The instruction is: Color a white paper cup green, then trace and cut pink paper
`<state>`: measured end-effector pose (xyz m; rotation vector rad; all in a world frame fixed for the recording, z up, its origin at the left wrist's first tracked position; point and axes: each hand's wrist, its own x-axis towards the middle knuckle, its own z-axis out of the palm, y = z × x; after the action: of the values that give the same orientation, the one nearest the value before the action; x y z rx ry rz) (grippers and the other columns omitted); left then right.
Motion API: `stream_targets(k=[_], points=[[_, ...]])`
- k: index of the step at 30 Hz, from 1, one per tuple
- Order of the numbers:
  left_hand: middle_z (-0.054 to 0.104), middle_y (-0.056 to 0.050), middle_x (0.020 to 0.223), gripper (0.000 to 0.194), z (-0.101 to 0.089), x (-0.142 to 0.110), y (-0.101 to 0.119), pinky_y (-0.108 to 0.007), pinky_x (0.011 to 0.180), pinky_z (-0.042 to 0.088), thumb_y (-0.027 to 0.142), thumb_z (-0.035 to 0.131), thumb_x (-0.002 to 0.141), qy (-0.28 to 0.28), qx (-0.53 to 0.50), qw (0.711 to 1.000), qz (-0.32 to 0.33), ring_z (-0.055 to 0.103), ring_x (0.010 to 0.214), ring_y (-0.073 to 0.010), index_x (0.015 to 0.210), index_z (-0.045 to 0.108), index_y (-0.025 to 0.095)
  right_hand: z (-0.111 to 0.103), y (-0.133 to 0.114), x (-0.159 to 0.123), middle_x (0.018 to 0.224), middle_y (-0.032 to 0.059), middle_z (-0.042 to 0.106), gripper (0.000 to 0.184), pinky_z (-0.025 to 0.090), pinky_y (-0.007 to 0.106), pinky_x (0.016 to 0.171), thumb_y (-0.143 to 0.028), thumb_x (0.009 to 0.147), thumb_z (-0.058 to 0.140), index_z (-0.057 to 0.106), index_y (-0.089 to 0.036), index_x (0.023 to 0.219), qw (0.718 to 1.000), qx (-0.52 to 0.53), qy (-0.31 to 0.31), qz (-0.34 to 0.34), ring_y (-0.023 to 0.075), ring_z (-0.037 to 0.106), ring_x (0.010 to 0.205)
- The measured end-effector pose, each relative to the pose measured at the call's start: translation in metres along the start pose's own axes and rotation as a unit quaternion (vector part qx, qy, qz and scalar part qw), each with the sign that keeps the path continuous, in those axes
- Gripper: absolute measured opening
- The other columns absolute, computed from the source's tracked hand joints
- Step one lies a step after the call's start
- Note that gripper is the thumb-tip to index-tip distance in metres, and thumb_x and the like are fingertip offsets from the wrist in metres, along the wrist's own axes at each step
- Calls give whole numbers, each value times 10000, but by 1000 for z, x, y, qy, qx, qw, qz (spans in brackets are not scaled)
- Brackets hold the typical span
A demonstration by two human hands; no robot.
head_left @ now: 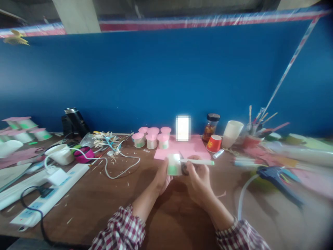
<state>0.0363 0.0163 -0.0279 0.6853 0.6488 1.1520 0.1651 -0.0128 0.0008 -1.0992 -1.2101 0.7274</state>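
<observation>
In the middle of the head view, my left hand (163, 176) is closed on the side of a small white paper cup (173, 160) with a green patch low on its wall. My right hand (199, 178) pinches a white marker pen (205, 162) with a green end pointing right; its other tip reaches the cup's right side. Something dark, perhaps scissors (185, 169), shows between the right fingers and the cup, too blurred to be sure. Behind both hands lies a pink paper sheet (192, 147). Several similar cups with pink tops (151, 141) stand to its left.
A white power strip (49, 198) with plugs and cables crosses the left side. At right lies a blue glue gun (281, 180) near several markers (247, 161). A red paper cup (214, 143), a lidded jar (211, 126) and a brush pot (252, 140) stand toward the blue partition (156, 76).
</observation>
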Motion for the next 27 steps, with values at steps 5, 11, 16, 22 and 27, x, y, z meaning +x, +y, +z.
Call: stream_targets(k=[5, 11, 16, 22, 27], points=[[666, -118, 1100, 525, 0, 0, 0, -325, 804, 453, 527, 420, 881, -6, 1, 1000, 3, 605, 997, -245, 1200, 574, 139, 0, 0, -1, 617, -17, 549, 142, 405, 233, 540, -304, 831, 553, 580, -168, 799, 1000, -3, 1, 6, 133, 514, 579], [675, -106, 1059, 500, -1, 0, -1, -311, 764, 446, 522, 426, 881, -16, 8, 1000, 12, 610, 947, -229, 1175, 584, 150, 2, 1, -1, 619, -29, 554, 118, 404, 224, 542, -290, 825, 559, 577, -180, 787, 1000, 12, 8, 4, 122, 519, 583], [672, -117, 1054, 518, -2, 1, -3, -308, 757, 432, 528, 442, 870, -10, 0, 1000, 14, 605, 945, -232, 1181, 577, 137, 1, 1, -2, 619, -20, 564, 154, 413, 235, 537, -325, 829, 562, 585, -174, 809, 1000, -4, 0, 6, 130, 516, 573], [669, -125, 1040, 592, -12, 8, -11, -306, 727, 417, 603, 452, 829, -28, 1, 999, 33, 605, 933, -239, 1164, 584, 134, 1, -7, -2, 633, 22, 602, 177, 421, 253, 522, -339, 798, 571, 605, -166, 791, 1000, -22, 8, 18, 156, 537, 580], [670, -113, 1017, 607, -19, 13, -16, -317, 785, 412, 634, 424, 824, -23, -1, 999, 40, 602, 942, -225, 1144, 592, 146, 0, 0, 1, 600, 22, 591, 191, 434, 274, 515, -366, 765, 604, 601, -175, 757, 1000, -6, 13, 22, 166, 533, 558]])
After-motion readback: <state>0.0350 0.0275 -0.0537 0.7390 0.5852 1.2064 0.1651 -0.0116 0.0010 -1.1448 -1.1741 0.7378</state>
